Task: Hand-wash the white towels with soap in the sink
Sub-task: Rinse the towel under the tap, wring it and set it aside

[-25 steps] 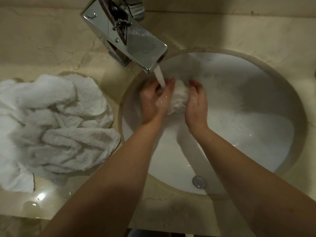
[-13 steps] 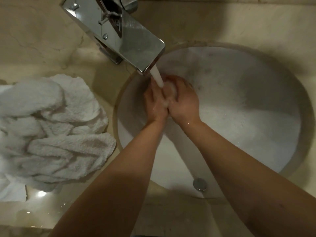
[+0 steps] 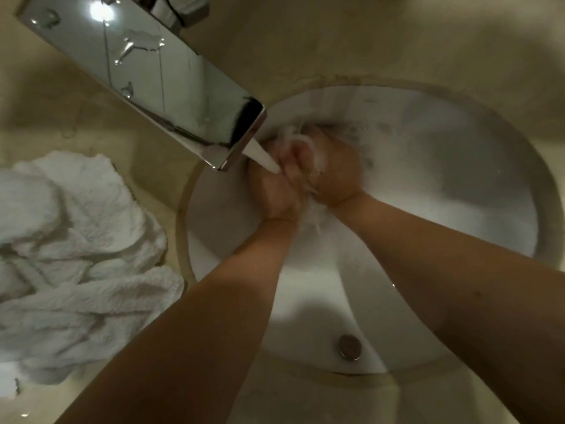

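Nearest, the drain stopper (image 3: pixel 350 347) sits low in the white sink basin (image 3: pixel 458 209). Further in, the left hand (image 3: pixel 272 191) and right hand (image 3: pixel 333 175) are pressed together, both curled tight round a small wet white towel (image 3: pixel 315 154), only scraps of it showing between the fingers. The water stream (image 3: pixel 263 157) from the chrome faucet (image 3: pixel 146 78) hits the hands. Step looks like scrubbing or rinsing under the tap. Next likely: squeeze it out, then swap for one from the towel pile (image 3: pixel 76 264) on the marble counter (image 3: pixel 367 35), left of the basin.
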Demonstrator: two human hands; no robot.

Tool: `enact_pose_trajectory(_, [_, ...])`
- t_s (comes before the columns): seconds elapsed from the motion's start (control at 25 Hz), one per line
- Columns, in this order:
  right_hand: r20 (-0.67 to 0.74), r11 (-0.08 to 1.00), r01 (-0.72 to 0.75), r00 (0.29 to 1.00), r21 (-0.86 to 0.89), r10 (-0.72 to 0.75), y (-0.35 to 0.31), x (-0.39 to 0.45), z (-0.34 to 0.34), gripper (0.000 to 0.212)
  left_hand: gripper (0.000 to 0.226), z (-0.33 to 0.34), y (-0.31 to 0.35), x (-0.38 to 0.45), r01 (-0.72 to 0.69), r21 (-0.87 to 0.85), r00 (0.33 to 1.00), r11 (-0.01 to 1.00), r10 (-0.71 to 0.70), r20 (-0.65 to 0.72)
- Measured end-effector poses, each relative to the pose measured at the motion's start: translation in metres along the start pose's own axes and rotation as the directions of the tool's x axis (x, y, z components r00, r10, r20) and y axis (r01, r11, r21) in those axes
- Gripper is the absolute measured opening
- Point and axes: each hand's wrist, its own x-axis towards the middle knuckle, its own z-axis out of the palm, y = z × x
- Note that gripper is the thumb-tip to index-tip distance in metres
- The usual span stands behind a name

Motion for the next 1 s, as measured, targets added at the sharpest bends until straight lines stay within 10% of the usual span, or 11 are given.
enact_pose_trajectory(0.16, [0.037,0.980,0.132,0.991,-0.148,-0.128,0.002,0.016,-0.004,0.035,0.032,-0.001,0.002,0.012,-0.374,0.376,0.910,0.848,0.414,-0.029])
enact_pose_trajectory(0.36, [0.007,0.995,0.097,0.995,-0.037,-0.097,-0.004,0.009,-0.011,0.033,0.032,-0.007,0.013,0.011,-0.447,0.407,0.858,0.797,0.511,-0.059])
enact_pose_trajectory(0.48, [0.143,0.984,-0.170,0.976,0.049,0.161,-0.009,0.002,-0.016,0.048,0.034,-0.018,0.021,0.005,-0.390,0.256,0.904,0.885,0.420,-0.075])
enact_pose_trajectory(0.64, [0.215,0.775,-0.614,0.785,0.148,0.581,-0.030,-0.014,-0.031,0.050,0.068,-0.038,0.037,-0.022,0.091,0.230,0.990,0.969,-0.063,-0.126])
enact_pose_trajectory(0.8, [0.266,0.621,-0.701,0.711,0.351,0.651,-0.041,-0.019,-0.048,0.038,0.077,-0.055,0.062,-0.015,0.408,0.064,0.885,0.911,-0.411,0.219])
enact_pose_trajectory(1.0, [0.241,0.581,-0.600,0.781,0.550,0.577,-0.047,-0.018,-0.068,0.022,0.034,-0.067,0.070,-0.021,0.355,-0.234,0.906,0.905,-0.272,0.324])
